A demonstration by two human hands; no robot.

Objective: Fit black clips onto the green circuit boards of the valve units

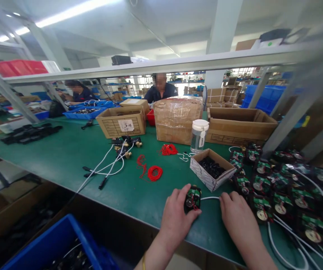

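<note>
My left hand (175, 213) is closed around the edges of a small black housing with a green circuit board (194, 195) in it. A red wire shows on the board's lower part. From the board's right side a white cable (210, 198) runs to my right hand (237, 212), whose fingers are pressed together on it near the table. Just beyond the hands stands a small open carton (203, 172) with black parts inside. To the right lie several similar board assemblies (281, 208) with round metal discs and white cables.
Red wire coils (155, 173) and brass-fitted parts with white cables (110, 165) lie on the green table (133, 198). A lidded water bottle (198, 138) and cardboard boxes (178, 125) stand behind. A blue bin (77, 225) sits below the front edge. Two people (165, 90) sit beyond.
</note>
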